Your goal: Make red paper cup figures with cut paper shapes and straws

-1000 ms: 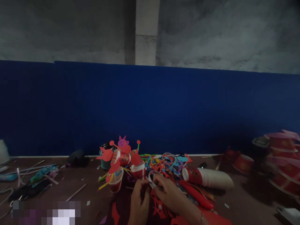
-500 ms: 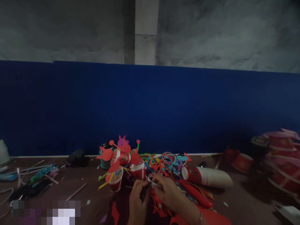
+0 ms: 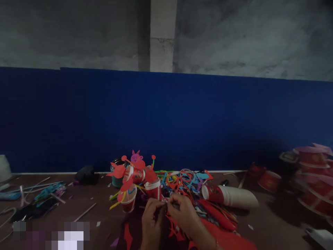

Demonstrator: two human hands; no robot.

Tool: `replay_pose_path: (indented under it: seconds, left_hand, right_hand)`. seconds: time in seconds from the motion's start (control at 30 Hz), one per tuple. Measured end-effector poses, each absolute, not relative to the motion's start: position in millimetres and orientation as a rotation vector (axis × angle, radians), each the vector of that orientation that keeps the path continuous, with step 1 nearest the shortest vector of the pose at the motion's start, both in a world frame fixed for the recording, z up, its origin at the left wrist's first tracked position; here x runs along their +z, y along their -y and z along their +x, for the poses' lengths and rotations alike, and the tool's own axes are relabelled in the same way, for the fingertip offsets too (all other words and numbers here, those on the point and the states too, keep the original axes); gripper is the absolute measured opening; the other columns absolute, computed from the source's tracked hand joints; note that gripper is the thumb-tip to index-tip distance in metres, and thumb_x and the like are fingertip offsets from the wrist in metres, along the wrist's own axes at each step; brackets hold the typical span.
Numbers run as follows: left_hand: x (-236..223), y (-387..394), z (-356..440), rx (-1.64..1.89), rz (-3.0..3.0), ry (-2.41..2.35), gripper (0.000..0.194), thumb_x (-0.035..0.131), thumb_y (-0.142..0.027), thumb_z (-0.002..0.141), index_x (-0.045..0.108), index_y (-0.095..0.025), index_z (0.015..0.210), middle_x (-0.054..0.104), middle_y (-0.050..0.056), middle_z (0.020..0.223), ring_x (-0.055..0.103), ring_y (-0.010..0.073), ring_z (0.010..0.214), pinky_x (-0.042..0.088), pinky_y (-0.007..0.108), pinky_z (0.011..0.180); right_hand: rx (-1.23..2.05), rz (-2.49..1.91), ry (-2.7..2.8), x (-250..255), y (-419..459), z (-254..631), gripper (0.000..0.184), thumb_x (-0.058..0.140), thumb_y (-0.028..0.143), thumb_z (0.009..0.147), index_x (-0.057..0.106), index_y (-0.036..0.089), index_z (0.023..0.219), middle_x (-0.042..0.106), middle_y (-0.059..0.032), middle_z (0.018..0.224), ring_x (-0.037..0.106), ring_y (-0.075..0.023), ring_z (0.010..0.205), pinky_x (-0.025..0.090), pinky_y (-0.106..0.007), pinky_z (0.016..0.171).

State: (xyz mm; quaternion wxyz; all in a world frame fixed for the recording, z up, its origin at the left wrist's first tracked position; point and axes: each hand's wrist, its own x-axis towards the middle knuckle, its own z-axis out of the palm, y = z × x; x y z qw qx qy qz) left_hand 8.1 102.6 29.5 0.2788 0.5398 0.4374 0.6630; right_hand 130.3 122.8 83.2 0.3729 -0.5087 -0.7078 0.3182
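Fingertips of the left hand [image 3: 152,217] and right hand [image 3: 184,210] bend nearly closed, almost meeting above the bench [image 3: 260,224]; a small whitish piece [image 3: 165,200] shows right at them, though whether either hand grips it I cannot tell; one red-and-white cup [image 3: 153,189] stands just beyond the left hand; coloured strips [image 3: 182,180] lie heaped beyond the right hand, a stack of cups [image 3: 231,196] on its side to its right.

Detail between the hands [image 3: 183,210] too small, red stack [image 3: 317,184] cropped at right
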Motion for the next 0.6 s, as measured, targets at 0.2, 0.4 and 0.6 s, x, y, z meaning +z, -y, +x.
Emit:
replay_pose_path:
  seconds: [0.2, 0.4, 0.6]
  left_hand:
    - [45, -97, 9, 1.846, 1.432, -1.141, 0.016, 0.064, -0.035, 0.078, 0.067, -0.021, 0.070, 0.060, 0.004, 0.072, 0.057, 0.0190, 0.069, 0.046, 0.026, 0.064]
    - [46, -96, 14, 1.736, 1.071, -1.099, 0.031, 0.065, -0.050, 0.074, 0.066, -0.019, 0.071, 0.058, 0.001, 0.067, 0.053, 0.0147, 0.064, 0.043, 0.023, 0.062]
    - [32, -101, 20, 1.528, 0.558, -0.931, 0.053, 0.072, -0.061, 0.057, 0.072, -0.017, 0.087, 0.065, 0.002, 0.071, 0.058, 0.0137, 0.062, 0.042, 0.021, 0.053]
  right_hand:
    - [1.229, -1.304, 1.515, 74, -127, 124, 0.019, 0.045, 0.032, 0.070, 0.043, 0.021, 0.055, 0.038, 0.0069, 0.046, 0.039, -0.0103, 0.045, 0.034, -0.022, 0.047]
    - [0.333, -1.678, 1.965, 88, -135, 158, 0.020, 0.045, 0.019, 0.080, 0.063, 0.017, 0.072, 0.070, -0.0077, 0.075, 0.065, -0.0208, 0.074, 0.041, -0.028, 0.067]
    - [0.222, -1.969, 2.184, 83, -135, 177, 0.017, 0.053, 0.012, 0.076, 0.070, 0.012, 0.075, 0.072, -0.0215, 0.086, 0.067, -0.0318, 0.087, 0.042, -0.037, 0.077]
